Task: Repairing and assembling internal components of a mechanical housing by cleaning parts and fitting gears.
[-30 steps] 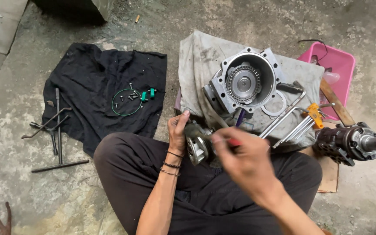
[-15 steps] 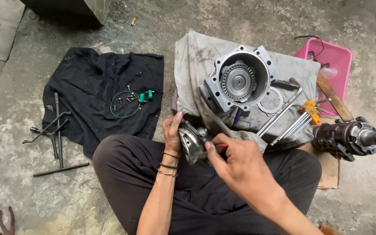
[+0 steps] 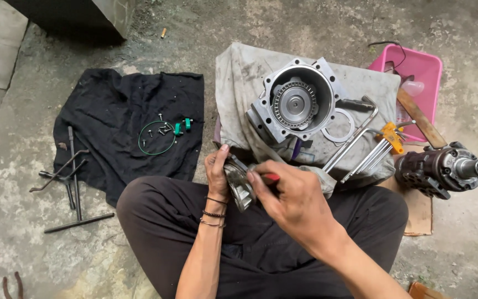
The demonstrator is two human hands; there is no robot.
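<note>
The person is sitting cross-legged on a concrete floor [image 3: 316, 22], in the lower centre of the frame. The left hand [image 3: 218, 173] is gripping a small round metal part [image 3: 239, 182], fingers curled and clamped around its left side, holding it just above the lap at centre frame. The right hand [image 3: 297, 199] is meeting the same part from the right, fingers drawn together around a red-handled tool [image 3: 270, 178]; only a short red section is showing, and the tip is hidden behind the part.

Directly above the hands, a grey cloth [image 3: 239, 88] is lying on the floor and bearing a square-flanged aluminium housing [image 3: 297, 102] with a round bore facing the camera. A thin metal ring [image 3: 338, 126] is lying just beside the housing on its right. A set of hex keys in an orange holder [image 3: 380, 145] is resting on the cloth's right edge.

At right of frame, a dark cylindrical shaft assembly [image 3: 441, 169] is lying on a piece of cardboard [image 3: 416, 213]. A pink plastic tray [image 3: 416, 72] is sitting in the upper right.

At left of frame, a black cloth [image 3: 112, 111] is spread out, carrying a green ring [image 3: 156, 138] with small screws [image 3: 161, 130] inside it. Several long T-handle wrenches [image 3: 73, 177] are lying at the cloth's lower left edge.
</note>
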